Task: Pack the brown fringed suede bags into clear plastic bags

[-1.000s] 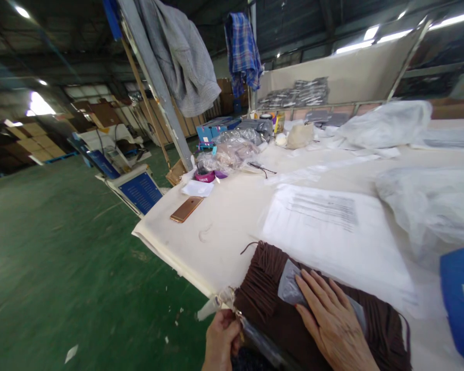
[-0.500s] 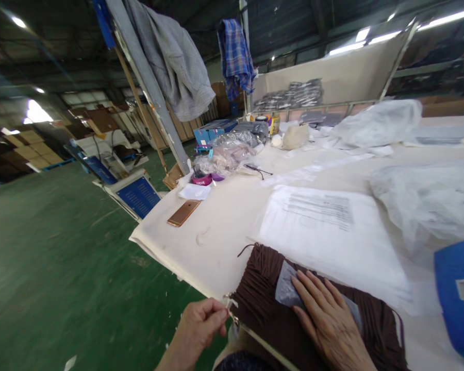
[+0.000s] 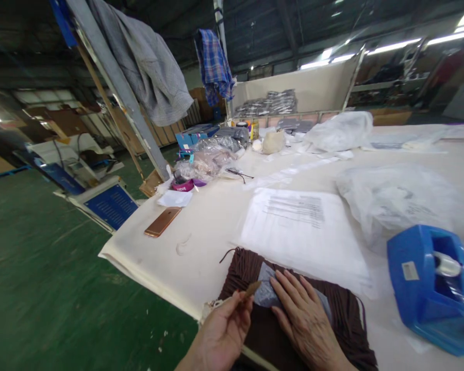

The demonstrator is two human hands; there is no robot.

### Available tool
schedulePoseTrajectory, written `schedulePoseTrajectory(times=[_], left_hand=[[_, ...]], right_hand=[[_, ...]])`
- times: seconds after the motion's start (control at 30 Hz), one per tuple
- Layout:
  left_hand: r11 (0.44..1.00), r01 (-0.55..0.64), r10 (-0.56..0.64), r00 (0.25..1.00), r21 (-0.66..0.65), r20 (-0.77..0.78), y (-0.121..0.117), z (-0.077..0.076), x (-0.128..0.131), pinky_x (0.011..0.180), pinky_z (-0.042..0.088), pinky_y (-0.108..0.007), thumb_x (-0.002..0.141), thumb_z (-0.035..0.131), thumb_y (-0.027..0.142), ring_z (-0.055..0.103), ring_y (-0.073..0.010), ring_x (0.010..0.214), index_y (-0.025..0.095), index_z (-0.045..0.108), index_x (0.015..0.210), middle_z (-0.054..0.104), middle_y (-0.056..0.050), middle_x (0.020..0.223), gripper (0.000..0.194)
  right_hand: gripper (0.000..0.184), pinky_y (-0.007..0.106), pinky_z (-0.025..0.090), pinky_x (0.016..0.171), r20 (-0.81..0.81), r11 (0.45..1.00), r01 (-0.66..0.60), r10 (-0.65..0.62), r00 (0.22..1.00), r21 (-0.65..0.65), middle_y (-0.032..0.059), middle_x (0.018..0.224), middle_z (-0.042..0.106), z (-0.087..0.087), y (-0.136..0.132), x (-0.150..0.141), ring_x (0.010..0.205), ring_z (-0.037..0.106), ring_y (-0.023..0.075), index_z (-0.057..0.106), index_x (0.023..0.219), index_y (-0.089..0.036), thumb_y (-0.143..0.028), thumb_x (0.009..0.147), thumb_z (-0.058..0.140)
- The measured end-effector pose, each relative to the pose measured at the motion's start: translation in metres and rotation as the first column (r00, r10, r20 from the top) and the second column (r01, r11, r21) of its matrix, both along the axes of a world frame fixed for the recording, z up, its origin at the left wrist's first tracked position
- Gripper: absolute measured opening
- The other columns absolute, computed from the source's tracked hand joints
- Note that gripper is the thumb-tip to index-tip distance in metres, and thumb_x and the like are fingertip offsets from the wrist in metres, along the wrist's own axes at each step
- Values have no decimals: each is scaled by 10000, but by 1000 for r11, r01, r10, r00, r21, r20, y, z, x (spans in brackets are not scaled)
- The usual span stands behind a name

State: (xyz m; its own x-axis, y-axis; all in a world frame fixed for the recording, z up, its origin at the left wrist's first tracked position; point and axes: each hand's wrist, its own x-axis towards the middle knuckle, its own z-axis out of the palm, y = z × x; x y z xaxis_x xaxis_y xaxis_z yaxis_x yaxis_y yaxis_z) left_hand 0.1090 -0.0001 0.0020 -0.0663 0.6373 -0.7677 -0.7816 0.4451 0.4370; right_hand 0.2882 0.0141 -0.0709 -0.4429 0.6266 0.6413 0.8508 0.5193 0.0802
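A dark brown fabric piece with gathered, cord-like strands [image 3: 346,312] lies at the table's front edge. Across its middle sits a grey plastic sheet [image 3: 267,288]. My right hand [image 3: 303,317] rests flat on the sheet and the brown fabric, fingers stretched out. Just to its left, my left hand [image 3: 224,330] is closed, pinching a small, flat brown piece [image 3: 252,288] over the strands; its exact kind is unclear. Beside that hand, a cream-coloured bit [image 3: 210,308] lies at the table edge, partly hidden.
A blue tape dispenser [image 3: 406,293] stands at right, before a clear plastic bag [image 3: 394,198]. Printed white sheets [image 3: 286,226] lie beyond the fabric. A phone [image 3: 162,221] is at left, near a magenta tape roll [image 3: 182,185]. Green floor [image 3: 81,299] lies left of the table.
My left hand has moved right and up from the table edge over the brown fabric, now with a brown piece in its fingertips. My right hand stays on the sheet. The view has swung right.
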Motion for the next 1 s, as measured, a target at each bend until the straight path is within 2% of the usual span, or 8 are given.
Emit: schedulePoseTrajectory(times=[0.1,0.33,0.5,0.63,0.73,0.8,0.9,1.0], left_hand=[[994,-84,88,995,74,-54,0,-9,10,502,551,-187,810,497,-36,652,-141,576,51,598,704,669,-95,653,170],[990,-83,94,991,111,-92,-4,-11,13,507,558,-181,779,515,-63,667,-155,598,50,637,639,686,-98,680,217],[997,75,-70,987,27,-143,-5,-7,15,352,450,-160,872,508,199,585,-121,409,35,624,697,652,-118,554,267],[990,136,-128,976,34,-174,-7,-4,13,408,482,-198,891,479,289,614,-148,465,36,606,682,662,-151,594,352],[957,247,-219,959,154,-178,-12,-9,7,517,518,-197,755,679,182,644,-148,567,50,613,686,680,-139,663,163],[919,335,-286,929,207,-237,-14,-16,3,486,495,-176,635,777,183,635,-134,546,70,611,699,679,-103,659,211],[881,433,-342,862,191,-375,-17,-26,1,316,338,-149,600,776,388,557,-104,372,110,567,657,648,-53,573,353],[846,511,-390,787,151,-478,-17,-32,3,258,187,-146,546,731,558,447,-70,254,135,516,592,591,-17,468,477]], right_hand=[[452,411,329,995,4,1000,-2,2,1000,-7,42,1338,484,2,-1,0,1244,405,223,448,1294,-173,-341,875,467],[437,411,344,983,5,1000,-7,7,1000,-6,37,1328,496,1,0,1,1238,414,224,457,1286,-179,-337,879,457],[431,410,339,988,10,1000,-6,6,1000,-2,33,1323,501,1,0,1,1235,417,220,456,1287,-177,-329,884,447],[432,418,328,994,13,1000,-7,7,1000,1,32,1326,497,0,0,1,1239,412,225,458,1285,-169,-313,878,459],[436,413,330,995,4,1000,-7,7,1000,-6,30,1329,494,0,-1,1,1239,412,223,456,1286,-176,-317,873,468],[440,413,336,993,-1,1000,-6,6,1000,-14,28,1331,492,-1,-1,1,1238,415,221,450,1291,-182,-321,874,466],[444,419,349,987,-9,1000,-11,11,1000,-24,30,1327,496,-1,-1,1,1235,421,222,440,1298,-183,-322,876,464],[482,422,368,981,-47,999,-28,26,999,-33,48,1314,509,-1,-1,1,1238,419,223,398,1325,-158,-317,875,463]])
